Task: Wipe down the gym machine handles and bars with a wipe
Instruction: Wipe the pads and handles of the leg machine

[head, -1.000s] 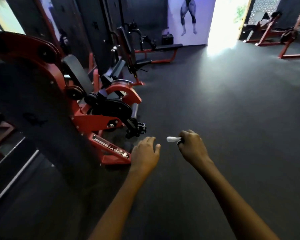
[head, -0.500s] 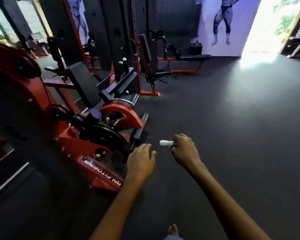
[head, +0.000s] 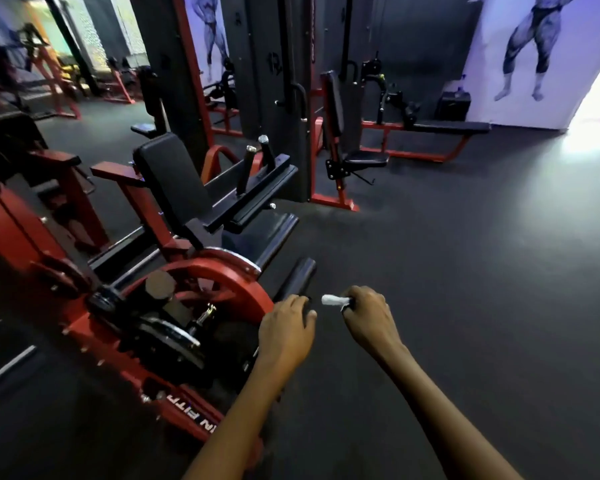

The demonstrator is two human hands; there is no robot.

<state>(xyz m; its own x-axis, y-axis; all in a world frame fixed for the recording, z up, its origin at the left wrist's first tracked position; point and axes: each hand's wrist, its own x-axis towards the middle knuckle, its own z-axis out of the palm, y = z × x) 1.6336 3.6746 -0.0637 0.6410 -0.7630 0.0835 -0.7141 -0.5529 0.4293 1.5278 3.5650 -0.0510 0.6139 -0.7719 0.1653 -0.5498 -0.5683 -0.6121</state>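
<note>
A red and black leg machine point(head: 219, 282) stands at the left, with a black seat back point(head: 174, 181) and two upright black handles point(head: 248, 169). Its black padded roller bar point(head: 297, 275) sticks out toward me. My left hand point(head: 286, 329) is on the near end of that bar, fingers curled over it. Just to the right, my right hand point(head: 366, 315) grips a rolled white wipe point(head: 333, 300), whose end points left toward the bar and stays apart from it.
Black weight plates point(head: 170, 341) sit low on the machine by my left forearm. A second seat machine point(head: 340, 133) and a low bench point(head: 447, 128) stand at the back by dark pillars. Dark rubber floor point(head: 465, 271) spreads to the right.
The view has closed in on the machine. My left hand went from hanging free in the air to landing on the padded bar's near end. The right hand keeps the wipe.
</note>
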